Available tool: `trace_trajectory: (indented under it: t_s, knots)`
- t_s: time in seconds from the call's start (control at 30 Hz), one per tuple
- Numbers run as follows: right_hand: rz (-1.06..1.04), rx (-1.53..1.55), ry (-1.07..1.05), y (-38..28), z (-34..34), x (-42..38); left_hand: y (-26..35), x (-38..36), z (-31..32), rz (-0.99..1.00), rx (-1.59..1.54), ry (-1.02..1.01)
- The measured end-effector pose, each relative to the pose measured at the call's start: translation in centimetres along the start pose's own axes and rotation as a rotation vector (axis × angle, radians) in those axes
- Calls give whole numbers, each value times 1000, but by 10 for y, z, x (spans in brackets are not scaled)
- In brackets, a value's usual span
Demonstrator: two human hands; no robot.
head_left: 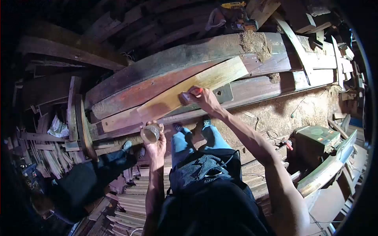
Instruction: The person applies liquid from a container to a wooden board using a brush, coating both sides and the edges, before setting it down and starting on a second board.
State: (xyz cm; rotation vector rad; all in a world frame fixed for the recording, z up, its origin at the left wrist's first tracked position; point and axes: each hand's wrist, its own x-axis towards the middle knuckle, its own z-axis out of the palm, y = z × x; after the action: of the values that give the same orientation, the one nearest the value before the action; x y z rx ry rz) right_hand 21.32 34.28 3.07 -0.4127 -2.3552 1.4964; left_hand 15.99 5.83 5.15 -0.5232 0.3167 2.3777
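Observation:
My right hand (207, 102) is closed around a paintbrush (186, 97) with a red part showing at the grip; its head rests against a pale wooden board (220, 77). The board lies at a slant across the beams, darker and wet-looking to the left of the brush. Below the board's left end, my left hand (159, 148) holds up a small round jar (151, 134), its fingers wrapped round the side. The jar looks see-through, with something brownish inside. Another light plank (118, 120) lies at the board's left end.
Long heavy beams (177, 55) run under the board, with sawdust piles (258, 45) on top. A power tool (240, 19) sits at the back. A green-topped machine (317, 135) stands on the right. Another person's dark-clothed leg (98, 169) is at left, near stacked wood strips (134, 200).

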Motion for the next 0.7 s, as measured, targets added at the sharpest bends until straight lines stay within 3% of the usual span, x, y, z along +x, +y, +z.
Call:
trace_trajectory:
  t_s: [0.13, 0.17, 0.23, 0.37, 0.43, 0.5, 0.57, 0.63, 0.7]
  knots:
    - [38, -39, 40, 19, -24, 4, -11, -1, 13, -31, 58, 27]
    - [147, -163, -2, 38, -45, 1, -10, -2, 14, -29, 58, 28]
    - [256, -327, 158, 67, -88, 3, -11, -3, 11, -29, 38, 15]
    - [62, -634, 410, 85, -182, 14, -11, -12, 9, -5, 36, 34]
    - [127, -674, 427, 68, -202, 16, -14, -16, 5, -5, 31, 21]
    - [-32, -622, 394, 63, -197, 13, -16, -17, 5, 2, 40, 62]
    - [-35, -673, 318, 64, -165, 7, -21, -17, 8, 0, 64, 54]
    - [247, -544, 108, 41, -114, -3, -25, -18, 7, 0, 82, 53]
    - [-272, -584, 133, 48, -61, -17, -28, -16, 9, -10, 82, 35]
